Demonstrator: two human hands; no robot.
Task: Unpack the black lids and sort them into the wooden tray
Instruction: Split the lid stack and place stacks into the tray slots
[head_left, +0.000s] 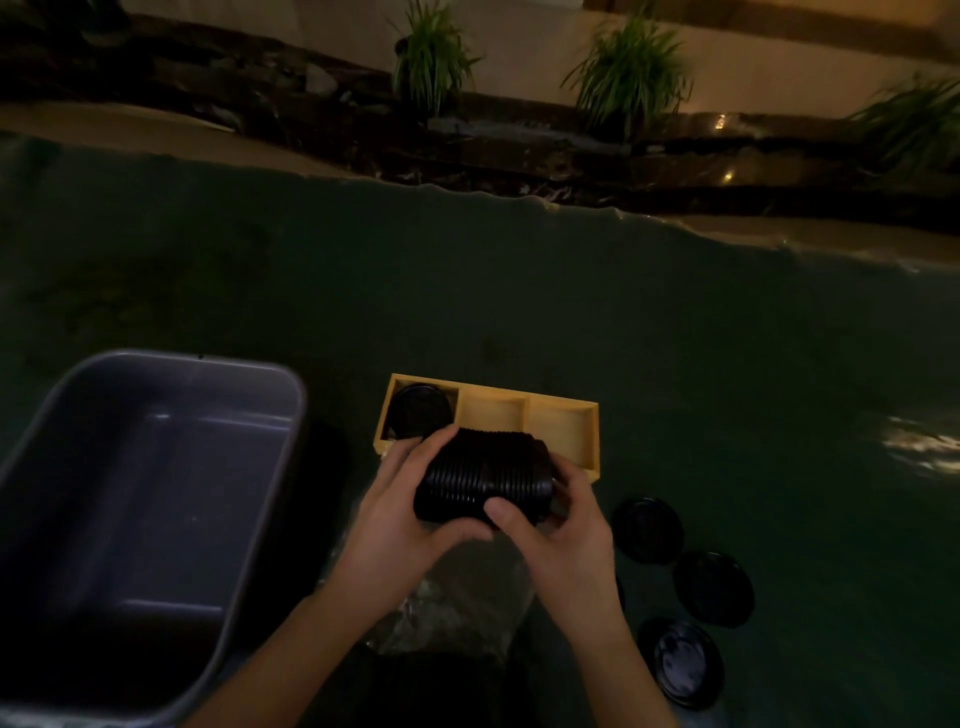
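A nested stack of black lids (485, 475) lies sideways between my hands, just in front of the wooden tray (563, 402). My left hand (402, 512) grips its left end and my right hand (558, 527) grips its right end, thumb on top. The tray has three compartments; the left one holds black lids (418, 410), the middle and right ones show bare wood. Three single black lids lie on the green cloth to the right: one (647, 530), another (714, 590) and a third (680, 662). Clear plastic wrapping (457, 608) lies under my wrists.
A large grey plastic tub (156, 374) stands at the left, nothing visible inside. The dark green tablecloth (519, 291) stretches far back to its edge. Beyond it are a dark stone ledge and potted grassy plants (431, 57).
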